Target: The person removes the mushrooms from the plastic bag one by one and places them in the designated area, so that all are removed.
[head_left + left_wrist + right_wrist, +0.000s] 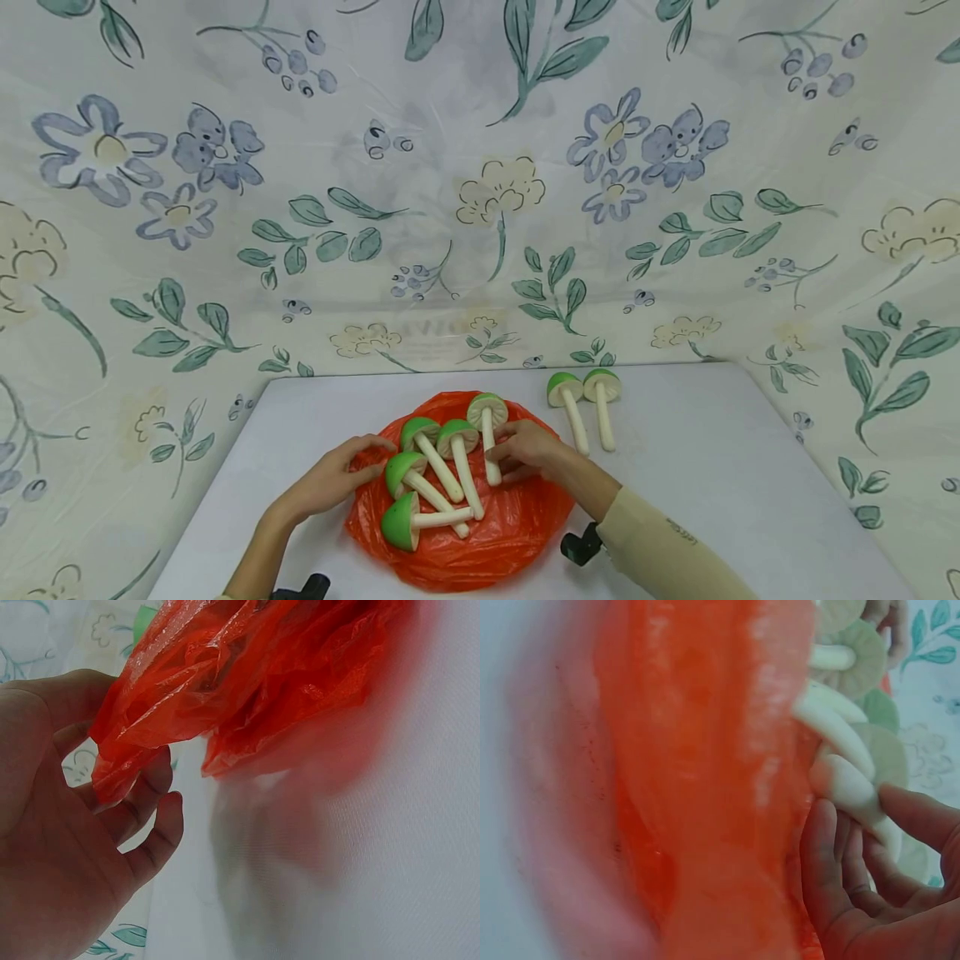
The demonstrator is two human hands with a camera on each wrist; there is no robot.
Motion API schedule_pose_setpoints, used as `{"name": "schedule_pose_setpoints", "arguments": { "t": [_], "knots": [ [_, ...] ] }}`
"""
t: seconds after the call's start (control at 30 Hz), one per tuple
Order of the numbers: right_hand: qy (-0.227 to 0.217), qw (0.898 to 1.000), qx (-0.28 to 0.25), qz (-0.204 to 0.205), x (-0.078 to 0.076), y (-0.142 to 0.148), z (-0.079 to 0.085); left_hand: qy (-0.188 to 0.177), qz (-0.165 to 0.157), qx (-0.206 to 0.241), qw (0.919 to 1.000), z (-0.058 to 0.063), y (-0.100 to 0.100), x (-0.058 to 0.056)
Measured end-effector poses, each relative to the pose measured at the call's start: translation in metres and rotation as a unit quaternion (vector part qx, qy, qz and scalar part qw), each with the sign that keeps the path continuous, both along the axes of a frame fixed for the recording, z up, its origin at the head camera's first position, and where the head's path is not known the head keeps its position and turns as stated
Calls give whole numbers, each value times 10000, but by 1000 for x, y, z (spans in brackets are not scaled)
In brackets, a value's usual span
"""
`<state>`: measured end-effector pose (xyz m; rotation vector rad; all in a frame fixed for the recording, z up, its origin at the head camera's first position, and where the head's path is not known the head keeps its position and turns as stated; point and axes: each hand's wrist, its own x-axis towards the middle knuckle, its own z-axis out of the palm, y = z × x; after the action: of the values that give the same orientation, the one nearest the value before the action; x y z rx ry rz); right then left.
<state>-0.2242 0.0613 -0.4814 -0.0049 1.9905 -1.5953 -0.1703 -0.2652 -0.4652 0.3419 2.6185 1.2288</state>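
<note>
Right hand (536,454): part-closed, thumb and fingertips pinching the stem of a green-capped toy mushroom (487,412), which lies at the right end of the group on the crumpled red plastic (517,542). Left hand (333,479): half-curled, gaps between fingers, holding the left edge of the plastic; can't tell how firm, film hides part of the fingers.

Four other mushrooms (397,522) sit left of the held one, also on the plastic, stems overlapping at the front. Two loose mushrooms (564,389) lie on the worktop (712,483), off the plastic, behind the right wrist.

Risks, my read:
- Left hand lifts or tugs: thin film shifts, pile rolls, since nothing pins the round stems.
- Right grip is fingertips only, near the stem's free end; heavy-looking cap could swing it round or twist it out.
- Sideways move left with the held one: could knock the neighbouring stem, then the whole overlap.
- Right wrist drawn back and up: may clip the nearer loose stem, it's just beside.
- Black wrist mount (581,546) sits close to the plastic's edge; low pass could snag it.
</note>
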Motion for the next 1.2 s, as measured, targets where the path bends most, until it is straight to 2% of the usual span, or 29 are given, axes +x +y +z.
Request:
{"name": "schedule_pose_setpoints", "arguments": {
  "t": [0.4, 0.67, 0.97, 1.2],
  "knots": [
    [388, 9989, -173, 211, -2, 23, 23, -13, 16, -39, 10000, 2, 1, 1],
    [425, 9990, -65, -158, -9, 49, 29, 37, -60, 54, 10000, 1, -1, 0],
    [1097, 9916, 259, -641, -9, 74, 28, -65, -14, 84, 9999, -1, -1, 0],
    [1194, 9884, 276, -901, -10, 93, 26, -85, 17, 38, 10000, -1, 1, -1]
  ]
}}
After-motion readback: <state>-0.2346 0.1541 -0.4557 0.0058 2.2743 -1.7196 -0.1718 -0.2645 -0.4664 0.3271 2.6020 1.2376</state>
